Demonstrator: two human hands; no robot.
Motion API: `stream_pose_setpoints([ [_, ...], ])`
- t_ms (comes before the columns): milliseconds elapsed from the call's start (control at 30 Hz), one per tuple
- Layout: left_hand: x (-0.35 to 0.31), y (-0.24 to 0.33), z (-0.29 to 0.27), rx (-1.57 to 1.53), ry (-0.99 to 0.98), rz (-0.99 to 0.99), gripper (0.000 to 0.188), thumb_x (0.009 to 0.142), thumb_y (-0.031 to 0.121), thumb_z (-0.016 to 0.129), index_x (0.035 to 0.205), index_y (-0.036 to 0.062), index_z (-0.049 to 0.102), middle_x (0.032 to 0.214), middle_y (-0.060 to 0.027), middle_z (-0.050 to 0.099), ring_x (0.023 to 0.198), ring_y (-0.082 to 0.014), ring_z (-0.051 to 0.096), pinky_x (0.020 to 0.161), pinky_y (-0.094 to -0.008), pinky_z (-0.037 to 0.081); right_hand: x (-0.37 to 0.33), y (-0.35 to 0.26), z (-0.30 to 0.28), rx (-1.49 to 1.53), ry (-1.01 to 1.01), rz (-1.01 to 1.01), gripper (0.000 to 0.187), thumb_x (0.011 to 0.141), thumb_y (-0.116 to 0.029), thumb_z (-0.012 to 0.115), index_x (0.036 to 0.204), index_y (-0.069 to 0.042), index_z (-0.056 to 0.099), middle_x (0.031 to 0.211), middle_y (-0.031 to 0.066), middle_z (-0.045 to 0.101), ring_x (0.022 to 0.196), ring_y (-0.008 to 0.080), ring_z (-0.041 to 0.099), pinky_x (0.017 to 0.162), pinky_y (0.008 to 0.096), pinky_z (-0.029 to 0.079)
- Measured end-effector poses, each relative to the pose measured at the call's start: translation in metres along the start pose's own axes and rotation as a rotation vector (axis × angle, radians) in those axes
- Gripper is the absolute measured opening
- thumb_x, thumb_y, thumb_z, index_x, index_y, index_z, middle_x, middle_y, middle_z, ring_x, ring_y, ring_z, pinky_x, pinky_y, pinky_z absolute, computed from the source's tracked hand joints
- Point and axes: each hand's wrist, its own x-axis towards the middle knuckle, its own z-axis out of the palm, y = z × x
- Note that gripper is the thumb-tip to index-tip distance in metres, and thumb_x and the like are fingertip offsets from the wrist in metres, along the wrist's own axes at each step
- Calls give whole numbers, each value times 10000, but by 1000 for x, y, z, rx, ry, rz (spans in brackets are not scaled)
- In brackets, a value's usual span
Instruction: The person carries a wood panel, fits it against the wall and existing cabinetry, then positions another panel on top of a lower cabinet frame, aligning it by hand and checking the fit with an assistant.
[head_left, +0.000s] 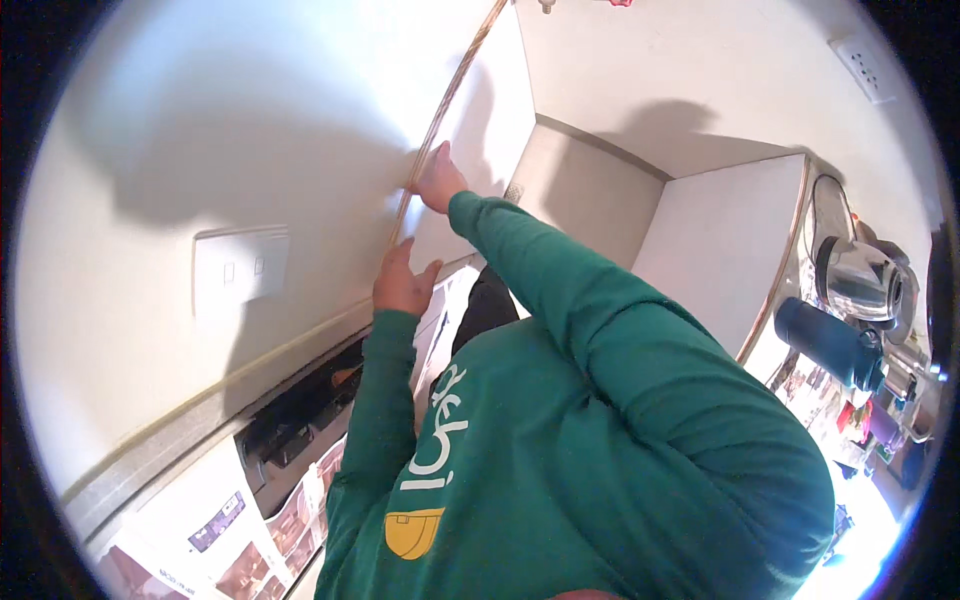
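A white panel with a brown, wood-like edge strip stands against the wall in front of me. My right hand is at this edge, one fingertip on the strip and another finger stretched up over the panel's face. Lower along the same edge is my left hand, its thumb apart from the fingers and the fingertips near the strip's lower end. Neither hand is visibly wrapped round anything. Whether the left fingertips press on the panel or the wall I cannot tell.
A double switch plate is on the left wall, above a counter with printed sheets and a dark tray-like thing. At right a white shelf side stands beside a glass jug and a dark blue bottle. A socket is upper right.
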Motion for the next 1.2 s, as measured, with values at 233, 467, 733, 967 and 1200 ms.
stream_pose_setpoints([
  [233, 39, 12, 8, 50, -62, 48, 684, 866, 381, 774, 1397, 14, 548, 1313, -266, 612, 1224, -425, 582, 1068, -482, 464, 11, 32, -43, -121, 82, 16, 1194, 802, -514, 807, 1555, 155, 166, 1454, 361, 501, 1353, 415, 537, 1140, 396, 424],
  [467, 55, 7, 8, 78, -100, 47, 616, 848, 348, 793, 1341, 33, 602, 1224, -229, 662, 1117, -403, 639, 997, -495, 505, -81, 157, -90, -393, -88, 7, 863, 846, -538, 735, 1433, 57, 520, 1381, 288, 603, 1296, 409, 582, 1111, 436, 450],
  [733, 76, 23, -3, 81, -225, -76, 512, 839, 293, 790, 1272, 54, 659, 1207, -190, 679, 1136, -379, 640, 985, -493, 515, -216, 295, -146, -387, -282, 349, 731, 880, -532, 717, 1334, 34, 632, 1363, 232, 640, 1241, 366, 626, 1089, 432, 467],
  [967, 74, 25, -5, 215, -190, 44, 517, 838, 313, 794, 1280, 80, 663, 1241, -188, 671, 1156, -369, 640, 996, -487, 518, -252, 317, -186, -376, -39, 413, 749, 893, -545, 700, 1387, 9, 606, 1392, 221, 627, 1285, 345, 609, 1105, 430, 463],
  [1200, 67, 35, 0, 251, -219, 65, 550, 849, 388, 783, 1284, 74, 660, 1273, -194, 648, 1151, -390, 637, 997, -492, 518, -268, 288, -186, -318, 62, 405, 681, 894, -508, 704, 1328, 14, 652, 1313, 214, 675, 1216, 344, 650, 1048, 427, 501],
])
